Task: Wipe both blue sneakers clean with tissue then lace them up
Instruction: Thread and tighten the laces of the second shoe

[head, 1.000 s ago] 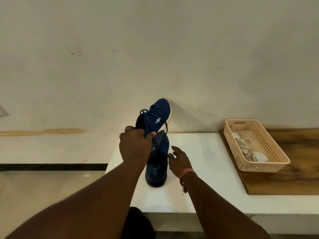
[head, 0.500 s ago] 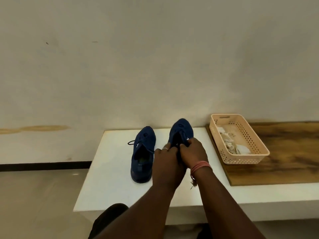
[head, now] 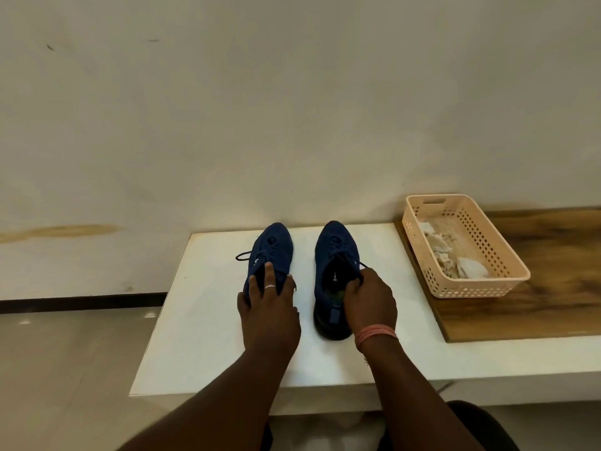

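Side by side on the white table [head: 201,320]: left blue sneaker [head: 271,247] under flat, spread left hand [head: 270,307], right blue sneaker [head: 335,255] pinched at the collar by right hand [head: 369,301]; seemingly light, soft knit, best gripped at heel.

Soft, even, rather dim light with faint shadows; sharp centre, wide-angle bending at the edges, mild floor glare.
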